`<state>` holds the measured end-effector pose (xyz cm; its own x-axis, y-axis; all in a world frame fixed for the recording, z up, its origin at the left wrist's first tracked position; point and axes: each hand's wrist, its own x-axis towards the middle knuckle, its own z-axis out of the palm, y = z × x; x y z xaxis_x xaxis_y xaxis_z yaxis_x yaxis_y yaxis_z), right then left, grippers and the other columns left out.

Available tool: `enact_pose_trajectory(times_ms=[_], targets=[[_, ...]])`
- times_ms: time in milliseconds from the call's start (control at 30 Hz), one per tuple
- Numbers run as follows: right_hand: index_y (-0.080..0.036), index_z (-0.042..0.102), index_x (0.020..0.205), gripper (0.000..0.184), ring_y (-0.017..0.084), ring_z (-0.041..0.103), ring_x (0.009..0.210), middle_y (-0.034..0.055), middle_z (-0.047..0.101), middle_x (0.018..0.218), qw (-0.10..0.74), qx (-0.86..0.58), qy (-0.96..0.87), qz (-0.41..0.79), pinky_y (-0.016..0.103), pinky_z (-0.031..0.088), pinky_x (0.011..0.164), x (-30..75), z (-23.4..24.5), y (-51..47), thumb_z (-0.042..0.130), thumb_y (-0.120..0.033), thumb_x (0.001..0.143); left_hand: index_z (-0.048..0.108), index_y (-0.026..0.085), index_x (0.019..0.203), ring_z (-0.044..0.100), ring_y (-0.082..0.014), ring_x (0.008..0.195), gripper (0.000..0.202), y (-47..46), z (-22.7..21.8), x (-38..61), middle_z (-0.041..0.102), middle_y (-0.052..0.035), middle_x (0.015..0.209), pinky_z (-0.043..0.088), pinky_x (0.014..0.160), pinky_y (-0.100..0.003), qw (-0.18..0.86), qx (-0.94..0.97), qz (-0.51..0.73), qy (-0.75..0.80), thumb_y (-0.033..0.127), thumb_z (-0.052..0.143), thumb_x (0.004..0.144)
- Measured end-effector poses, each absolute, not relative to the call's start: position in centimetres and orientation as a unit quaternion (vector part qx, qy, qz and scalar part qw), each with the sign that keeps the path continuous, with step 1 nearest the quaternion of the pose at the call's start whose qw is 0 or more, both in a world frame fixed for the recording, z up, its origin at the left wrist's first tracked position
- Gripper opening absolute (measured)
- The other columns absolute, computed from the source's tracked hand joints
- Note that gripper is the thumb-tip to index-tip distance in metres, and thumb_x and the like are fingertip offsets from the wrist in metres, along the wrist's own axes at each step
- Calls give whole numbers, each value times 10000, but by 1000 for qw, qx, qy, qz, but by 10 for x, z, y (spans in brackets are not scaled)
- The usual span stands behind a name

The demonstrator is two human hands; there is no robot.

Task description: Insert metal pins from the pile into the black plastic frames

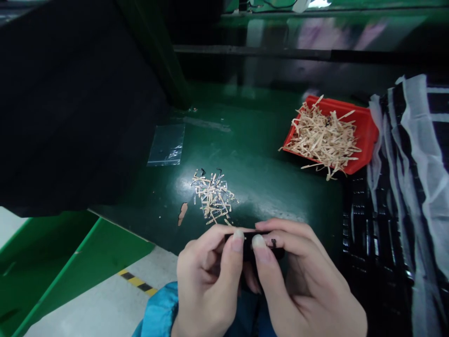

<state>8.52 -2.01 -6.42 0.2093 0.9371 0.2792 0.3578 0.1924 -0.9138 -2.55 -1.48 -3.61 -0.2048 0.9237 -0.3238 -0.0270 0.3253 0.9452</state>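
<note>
My left hand [206,281] and my right hand [301,285] meet at the near edge of the green table [252,164]. Both pinch a small black part [249,244] between thumbs and forefingers; most of it is hidden by my fingers. A tiny dark piece sits on it by my right thumb. Just beyond my hands lies a small pile of short tan strips [213,196]. A blue sleeve [157,313] covers my left wrist.
A red tray [365,126] heaped with longer tan strips sits at the back right. A clear plastic bag [166,145] lies flat at the left. A black crate with white foam sheets [417,154] stands on the right. A large dark panel [70,103] fills the left.
</note>
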Motion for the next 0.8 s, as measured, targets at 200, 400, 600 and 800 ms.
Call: enact_pose_trajectory(times_ms=[200,400,600,800], targets=[[-251,684,950,140,132,765,929,23,751,1034,535,-574,-549,287,189,632,782,88,-64,-22,689,-114,922,838,144,976,594,-112,434,329,-15,-39,-30,628,-3,536,469,412,-164,569,330,447,606,432,683,996],[-270,680,951,93,80,769,949,-9,752,1074,524,-570,-506,379,113,622,826,96,-65,-14,653,-191,992,765,113,1233,599,-126,473,482,-12,-38,-45,673,-31,574,509,457,-194,695,290,399,523,526,626,1026],[-258,709,929,79,106,783,911,8,758,1051,529,-570,-499,382,135,637,800,98,-69,-14,689,-190,964,731,116,1309,630,-130,514,459,-12,-40,-50,697,-47,643,535,507,-212,718,292,397,492,475,581,1065],[-245,734,897,61,141,794,840,38,772,1025,528,-572,-493,389,169,652,739,99,-70,-12,712,-228,951,740,108,1293,631,-132,519,480,-13,-46,-52,702,-58,652,538,522,-224,718,304,394,486,493,553,1075]])
